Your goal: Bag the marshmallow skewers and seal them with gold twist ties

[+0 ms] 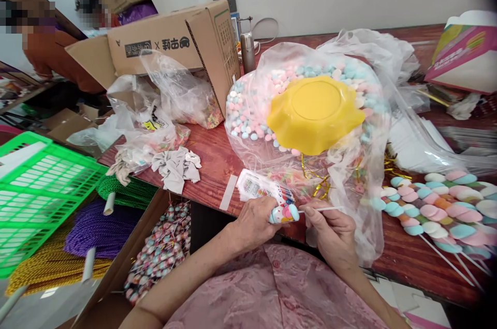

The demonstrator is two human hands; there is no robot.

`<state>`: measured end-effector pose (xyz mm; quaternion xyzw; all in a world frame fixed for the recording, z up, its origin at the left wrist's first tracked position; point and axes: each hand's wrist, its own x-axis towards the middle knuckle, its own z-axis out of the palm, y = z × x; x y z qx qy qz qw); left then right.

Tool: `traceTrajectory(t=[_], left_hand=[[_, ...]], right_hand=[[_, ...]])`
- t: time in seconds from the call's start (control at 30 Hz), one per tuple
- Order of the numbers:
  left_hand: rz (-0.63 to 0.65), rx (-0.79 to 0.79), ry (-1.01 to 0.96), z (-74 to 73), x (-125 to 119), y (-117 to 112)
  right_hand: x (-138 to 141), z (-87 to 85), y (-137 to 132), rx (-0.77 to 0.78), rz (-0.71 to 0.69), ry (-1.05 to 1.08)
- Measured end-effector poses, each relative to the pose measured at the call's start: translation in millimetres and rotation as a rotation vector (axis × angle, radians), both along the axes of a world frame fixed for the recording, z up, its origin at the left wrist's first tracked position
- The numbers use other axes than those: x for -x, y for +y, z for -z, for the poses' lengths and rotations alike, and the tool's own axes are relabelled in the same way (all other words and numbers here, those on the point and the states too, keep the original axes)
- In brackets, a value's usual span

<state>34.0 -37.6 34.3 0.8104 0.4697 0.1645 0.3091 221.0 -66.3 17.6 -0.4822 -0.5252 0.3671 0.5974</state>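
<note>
My left hand [254, 220] is closed around a marshmallow lollipop [291, 212], pale blue and pink at its near end, with a printed wrapper about it. From that end a thin white stick [328, 209] runs to the right, pinched between the thumb and fingers of my right hand [334, 230]. A stack of printed cards [254, 185] lies just beyond my left hand. Behind my hands, a yellow wavy-edged dish [316, 109] rests on a large clear bag of pastel marshmallows [248, 119]. My palms hide part of the wrapper.
Marshmallow skewers [446, 210] lie in a pile at the right. Crumpled grey cloth [177, 168] and an open cardboard box [155, 42] stand at the left. Below is a carton of colourful sweets [163, 246], near a green basket [50, 184]. A person [64, 55] is at the far left.
</note>
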Motion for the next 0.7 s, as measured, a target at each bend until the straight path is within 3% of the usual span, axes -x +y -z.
traceTrajectory(t=[0.13, 0.27, 0.37, 0.57, 0.7], left_hand=[[-0.01, 0.116, -0.101, -4.6, -1, 1], [-0.015, 0.337, -0.309, -9.1, 4, 2], [0.078, 0.531, -0.394, -12.6, 11, 5], [0.325, 0.706, -0.365, -21.3, 20, 15], [0.366, 0.905, -0.363, -21.7, 18, 16]], right_hand=[[0, -0.3, -1, 0.022, -0.01, -0.004], [-7, -0.6, -1, -0.07, -0.041, -0.069], [-12, -2.9, 0, -0.134, -0.131, -0.103], [-16, -9.2, 5, -0.154, -0.281, -0.093], [-15, -12.0, 5, -0.131, -0.313, -0.056]])
